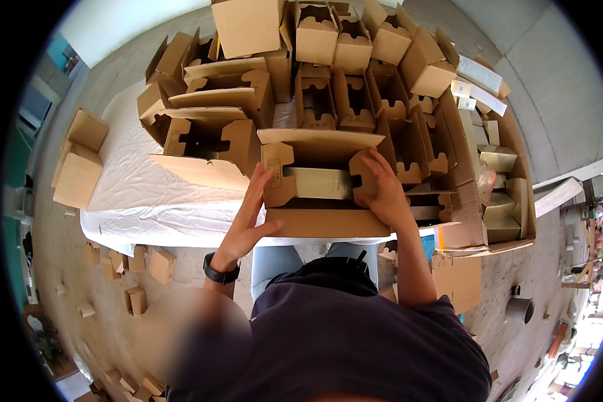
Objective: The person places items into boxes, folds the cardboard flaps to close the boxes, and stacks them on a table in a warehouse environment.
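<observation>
An open brown cardboard box (325, 223) sits at the near edge of the table in front of me, its long flaps up and its notched side flaps turned inward. Inside lies a pale gold-coloured carton (318, 183). My left hand (248, 218) holds the box's left end, with long fingers along the side and the thumb at the front corner. At the opposite end, my right hand (385, 191) grips the notched right flap (363, 177), fingers over its top and thumb low at the front. A dark watch (221, 268) is on my left wrist.
Several open cardboard boxes (211, 130) crowd the table's far side, some stacked. White sheeting (137, 181) covers the table on the left. A large carton (472, 228) holding pale small boxes (499, 159) stands at the right. Small cardboard pieces (162, 265) lie on the floor.
</observation>
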`<control>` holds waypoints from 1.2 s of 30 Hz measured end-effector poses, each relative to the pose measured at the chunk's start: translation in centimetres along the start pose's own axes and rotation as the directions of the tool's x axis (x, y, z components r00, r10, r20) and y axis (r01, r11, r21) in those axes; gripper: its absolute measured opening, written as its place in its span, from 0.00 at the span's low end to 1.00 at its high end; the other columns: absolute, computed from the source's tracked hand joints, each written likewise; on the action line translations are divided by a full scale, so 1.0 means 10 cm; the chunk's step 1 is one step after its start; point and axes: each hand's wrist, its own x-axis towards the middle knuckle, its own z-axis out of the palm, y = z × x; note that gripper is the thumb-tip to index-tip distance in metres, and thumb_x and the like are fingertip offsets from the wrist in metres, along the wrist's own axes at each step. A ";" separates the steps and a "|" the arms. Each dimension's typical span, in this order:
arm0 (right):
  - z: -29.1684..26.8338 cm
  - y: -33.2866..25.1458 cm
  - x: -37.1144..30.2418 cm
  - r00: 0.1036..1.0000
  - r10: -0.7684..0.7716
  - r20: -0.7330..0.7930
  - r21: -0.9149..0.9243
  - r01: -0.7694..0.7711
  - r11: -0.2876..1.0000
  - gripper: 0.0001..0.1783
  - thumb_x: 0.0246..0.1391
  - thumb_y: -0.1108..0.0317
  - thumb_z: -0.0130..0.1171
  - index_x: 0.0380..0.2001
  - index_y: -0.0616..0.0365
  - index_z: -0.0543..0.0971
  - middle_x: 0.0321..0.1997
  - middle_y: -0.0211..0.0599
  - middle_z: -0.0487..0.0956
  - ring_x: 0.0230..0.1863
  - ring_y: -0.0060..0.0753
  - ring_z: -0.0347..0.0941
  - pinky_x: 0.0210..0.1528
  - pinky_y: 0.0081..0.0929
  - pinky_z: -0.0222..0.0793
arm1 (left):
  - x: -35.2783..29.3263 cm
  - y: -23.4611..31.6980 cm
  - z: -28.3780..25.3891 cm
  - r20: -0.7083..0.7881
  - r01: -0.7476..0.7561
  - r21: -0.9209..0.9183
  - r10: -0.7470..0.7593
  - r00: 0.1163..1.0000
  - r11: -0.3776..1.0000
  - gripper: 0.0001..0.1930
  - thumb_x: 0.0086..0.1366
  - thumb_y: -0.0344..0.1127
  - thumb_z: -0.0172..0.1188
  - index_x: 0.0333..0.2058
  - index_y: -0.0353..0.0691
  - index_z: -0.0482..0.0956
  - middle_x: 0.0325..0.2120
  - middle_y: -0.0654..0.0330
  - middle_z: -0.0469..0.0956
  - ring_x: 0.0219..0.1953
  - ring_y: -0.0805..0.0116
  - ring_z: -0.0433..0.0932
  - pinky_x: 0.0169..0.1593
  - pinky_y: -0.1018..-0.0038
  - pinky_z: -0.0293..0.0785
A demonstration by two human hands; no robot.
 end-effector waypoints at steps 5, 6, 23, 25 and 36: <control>0.04 -0.10 0.03 0.998 -0.027 -0.058 0.042 0.030 0.999 0.39 0.36 0.84 0.66 0.57 0.56 0.71 0.70 0.41 0.61 0.67 0.47 0.61 0.66 0.34 0.61 | 0.11 -0.23 0.01 -0.203 0.093 0.305 -0.031 0.979 0.948 0.45 0.55 0.36 0.68 0.67 0.37 0.51 0.69 0.44 0.46 0.71 0.51 0.46 0.69 0.64 0.51; 0.03 -0.13 0.04 0.997 -0.032 -0.067 0.069 0.037 0.997 0.38 0.36 0.84 0.65 0.56 0.56 0.71 0.70 0.41 0.61 0.67 0.47 0.61 0.66 0.34 0.61 | 0.16 -0.22 0.03 -0.200 0.090 0.426 -0.003 0.980 0.900 0.46 0.55 0.39 0.69 0.67 0.36 0.51 0.67 0.40 0.49 0.70 0.48 0.49 0.68 0.65 0.53; 0.19 0.05 0.04 0.963 -0.072 -0.260 -0.070 0.056 0.996 0.44 0.39 0.86 0.63 0.63 0.52 0.64 0.70 0.48 0.59 0.67 0.56 0.59 0.66 0.40 0.60 | 0.07 -0.60 0.06 -0.404 0.008 0.049 0.012 0.915 0.999 0.25 0.72 0.36 0.47 0.64 0.33 0.57 0.57 0.52 0.67 0.58 0.65 0.66 0.60 0.71 0.62; 0.19 0.04 0.05 0.964 -0.054 -0.259 -0.056 0.041 0.998 0.45 0.39 0.87 0.60 0.63 0.52 0.63 0.70 0.50 0.58 0.67 0.57 0.59 0.65 0.40 0.60 | 0.01 -0.67 0.05 -0.450 0.030 -0.170 -0.105 0.887 0.985 0.23 0.73 0.38 0.45 0.62 0.34 0.61 0.55 0.57 0.69 0.56 0.69 0.68 0.60 0.72 0.63; 0.26 0.16 0.01 0.947 -0.110 -0.301 -0.081 0.089 0.993 0.42 0.40 0.84 0.56 0.64 0.58 0.60 0.69 0.55 0.58 0.65 0.60 0.61 0.63 0.42 0.62 | -0.16 -0.70 0.03 -0.411 0.048 -0.342 -0.195 0.891 0.938 0.18 0.72 0.39 0.46 0.57 0.37 0.67 0.47 0.68 0.70 0.48 0.80 0.68 0.54 0.80 0.64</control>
